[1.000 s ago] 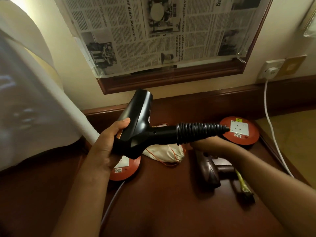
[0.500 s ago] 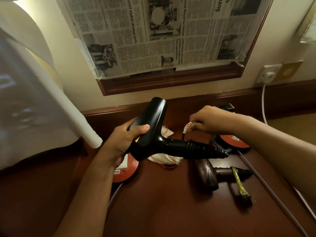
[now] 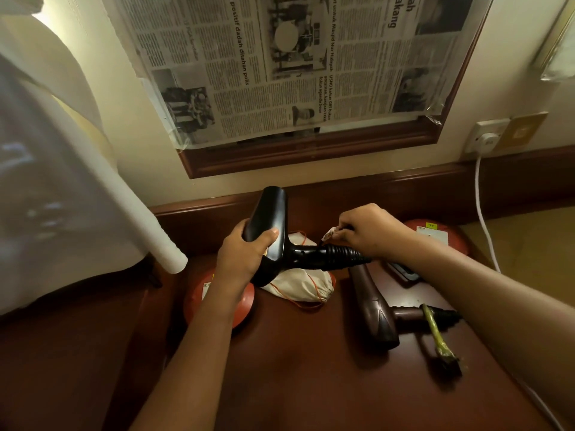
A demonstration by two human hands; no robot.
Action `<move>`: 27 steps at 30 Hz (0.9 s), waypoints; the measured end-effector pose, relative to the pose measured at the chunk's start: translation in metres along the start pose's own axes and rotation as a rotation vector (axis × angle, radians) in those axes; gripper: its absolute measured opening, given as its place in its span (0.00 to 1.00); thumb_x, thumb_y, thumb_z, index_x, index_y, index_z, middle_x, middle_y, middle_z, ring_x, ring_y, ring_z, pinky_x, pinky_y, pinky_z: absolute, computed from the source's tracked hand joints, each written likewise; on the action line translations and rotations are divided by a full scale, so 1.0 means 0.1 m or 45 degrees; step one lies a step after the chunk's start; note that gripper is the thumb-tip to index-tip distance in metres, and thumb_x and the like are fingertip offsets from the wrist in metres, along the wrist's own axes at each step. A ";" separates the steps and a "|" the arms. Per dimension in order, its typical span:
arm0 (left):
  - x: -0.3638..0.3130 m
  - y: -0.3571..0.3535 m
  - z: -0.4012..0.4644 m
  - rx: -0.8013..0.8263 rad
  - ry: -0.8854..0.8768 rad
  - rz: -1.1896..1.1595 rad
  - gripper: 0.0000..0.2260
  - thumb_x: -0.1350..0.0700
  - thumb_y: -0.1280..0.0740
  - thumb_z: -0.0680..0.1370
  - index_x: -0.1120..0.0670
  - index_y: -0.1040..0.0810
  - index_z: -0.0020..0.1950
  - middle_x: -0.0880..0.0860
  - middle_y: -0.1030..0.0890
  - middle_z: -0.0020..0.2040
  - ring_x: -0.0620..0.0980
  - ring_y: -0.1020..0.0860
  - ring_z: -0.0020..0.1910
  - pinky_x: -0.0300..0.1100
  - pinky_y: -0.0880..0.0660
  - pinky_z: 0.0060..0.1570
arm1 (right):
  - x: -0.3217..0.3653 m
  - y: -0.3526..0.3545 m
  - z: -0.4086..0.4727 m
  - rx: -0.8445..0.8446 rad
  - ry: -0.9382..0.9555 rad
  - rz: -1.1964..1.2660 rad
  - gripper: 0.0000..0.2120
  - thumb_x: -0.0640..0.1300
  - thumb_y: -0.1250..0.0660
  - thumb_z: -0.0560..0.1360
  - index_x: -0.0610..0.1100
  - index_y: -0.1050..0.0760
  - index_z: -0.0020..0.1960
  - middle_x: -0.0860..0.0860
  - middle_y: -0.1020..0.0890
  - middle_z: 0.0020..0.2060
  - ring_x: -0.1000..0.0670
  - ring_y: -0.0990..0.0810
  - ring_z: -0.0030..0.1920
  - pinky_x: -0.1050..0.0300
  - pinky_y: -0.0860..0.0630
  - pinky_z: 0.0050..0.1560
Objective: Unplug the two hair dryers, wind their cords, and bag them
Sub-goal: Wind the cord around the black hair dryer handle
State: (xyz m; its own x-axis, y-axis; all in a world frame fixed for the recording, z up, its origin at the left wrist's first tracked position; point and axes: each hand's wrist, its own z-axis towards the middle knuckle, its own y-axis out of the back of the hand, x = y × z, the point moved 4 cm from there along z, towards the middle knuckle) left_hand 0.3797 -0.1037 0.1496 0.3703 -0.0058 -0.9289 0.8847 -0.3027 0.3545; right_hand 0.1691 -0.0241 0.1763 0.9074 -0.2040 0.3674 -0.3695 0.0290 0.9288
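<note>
Dim, warm indoor light, brightest at the upper left of the frame, where the pale wall point(image 3: 102, 76) glows. The dark table point(image 3: 311, 384) lies in shadow (faint sheen only). Wide-angle bending curves the edges; the white cloth point(image 3: 46, 181) at left is blurred.

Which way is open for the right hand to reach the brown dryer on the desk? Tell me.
Probably straight down: the brown dryer lies uncovered just below the right hand, but that hand is pinching the black dryer's cord tag and must let go first.
</note>
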 end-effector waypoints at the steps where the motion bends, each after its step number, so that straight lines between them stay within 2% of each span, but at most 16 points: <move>1: 0.01 0.00 0.00 -0.023 0.000 -0.009 0.31 0.35 0.31 0.61 0.49 0.22 0.60 0.49 0.18 0.51 0.50 0.20 0.52 0.54 0.23 0.56 | 0.02 0.00 -0.01 -0.006 0.006 0.016 0.13 0.51 0.36 0.77 0.43 0.24 0.41 0.53 0.26 0.34 0.50 0.25 0.38 0.56 0.29 0.35; 3: 0.02 0.00 -0.01 -0.077 0.011 -0.052 0.31 0.36 0.31 0.62 0.49 0.23 0.61 0.49 0.18 0.51 0.50 0.20 0.52 0.54 0.23 0.57 | 0.06 0.01 -0.03 -0.027 0.014 0.063 0.12 0.51 0.36 0.77 0.44 0.24 0.41 0.53 0.25 0.34 0.50 0.25 0.39 0.58 0.31 0.34; 6: 0.01 0.01 -0.04 -0.150 0.017 -0.159 0.23 0.41 0.29 0.66 0.47 0.23 0.58 0.48 0.18 0.49 0.50 0.19 0.50 0.54 0.22 0.55 | 0.12 0.03 -0.10 -0.066 -0.014 0.158 0.12 0.50 0.38 0.79 0.43 0.24 0.42 0.50 0.23 0.36 0.51 0.25 0.38 0.59 0.30 0.35; 10: 0.00 0.02 -0.05 -0.245 0.004 -0.275 0.20 0.46 0.27 0.70 0.48 0.23 0.60 0.47 0.19 0.49 0.51 0.19 0.50 0.55 0.21 0.53 | 0.21 -0.02 -0.22 -0.126 -0.085 0.331 0.11 0.44 0.41 0.80 0.40 0.23 0.47 0.49 0.23 0.37 0.51 0.26 0.37 0.62 0.32 0.33; 12: -0.01 0.02 -0.06 -0.291 -0.001 -0.364 0.17 0.49 0.27 0.71 0.49 0.22 0.58 0.48 0.18 0.49 0.50 0.18 0.49 0.54 0.21 0.53 | 0.22 -0.09 -0.29 -0.164 -0.143 0.525 0.09 0.41 0.41 0.79 0.39 0.23 0.47 0.49 0.24 0.34 0.51 0.27 0.34 0.59 0.32 0.33; 17: -0.03 0.01 -0.12 -0.344 0.012 -0.557 0.19 0.54 0.26 0.71 0.51 0.22 0.61 0.48 0.17 0.50 0.47 0.18 0.49 0.49 0.21 0.54 | 0.22 -0.36 -0.44 -0.165 -0.304 1.247 0.09 0.35 0.42 0.79 0.40 0.24 0.46 0.47 0.25 0.32 0.49 0.25 0.31 0.53 0.27 0.38; 20: -0.04 0.01 -0.14 -0.344 0.012 -0.610 0.24 0.54 0.25 0.70 0.52 0.24 0.65 0.50 0.18 0.53 0.48 0.18 0.51 0.49 0.21 0.55 | 0.25 -0.53 -0.53 -0.083 -0.292 1.538 0.10 0.37 0.43 0.80 0.41 0.24 0.45 0.47 0.24 0.34 0.51 0.24 0.35 0.56 0.26 0.41; 22: -0.05 0.01 -0.15 -0.338 0.021 -0.636 0.24 0.54 0.25 0.70 0.53 0.24 0.65 0.51 0.18 0.54 0.50 0.18 0.52 0.50 0.21 0.55 | 0.25 -0.62 -0.57 -0.037 -0.285 1.565 0.11 0.40 0.43 0.81 0.41 0.24 0.44 0.46 0.22 0.37 0.50 0.23 0.39 0.55 0.27 0.45; 25: -0.04 -0.01 -0.16 -0.307 0.055 -0.700 0.20 0.55 0.26 0.70 0.51 0.22 0.62 0.52 0.17 0.53 0.51 0.18 0.51 0.52 0.21 0.55 | 0.23 -0.73 -0.59 0.010 -0.247 1.576 0.15 0.45 0.43 0.81 0.42 0.22 0.42 0.46 0.18 0.40 0.44 0.22 0.45 0.47 0.27 0.50; 27: -0.03 -0.01 -0.16 -0.292 0.088 -0.754 0.20 0.55 0.26 0.70 0.51 0.21 0.61 0.53 0.17 0.53 0.52 0.18 0.51 0.55 0.22 0.56 | 0.21 -0.75 -0.59 0.016 -0.209 1.523 0.17 0.47 0.43 0.81 0.45 0.21 0.40 0.47 0.17 0.45 0.45 0.19 0.51 0.45 0.25 0.56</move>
State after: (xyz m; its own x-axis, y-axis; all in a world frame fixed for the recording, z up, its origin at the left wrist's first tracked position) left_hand 0.3821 -0.0880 0.1541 -0.1896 0.1641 -0.9681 0.9803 -0.0236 -0.1960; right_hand 0.2278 0.0269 0.1172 -0.0461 -0.1763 0.9833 -0.9614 0.2752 0.0043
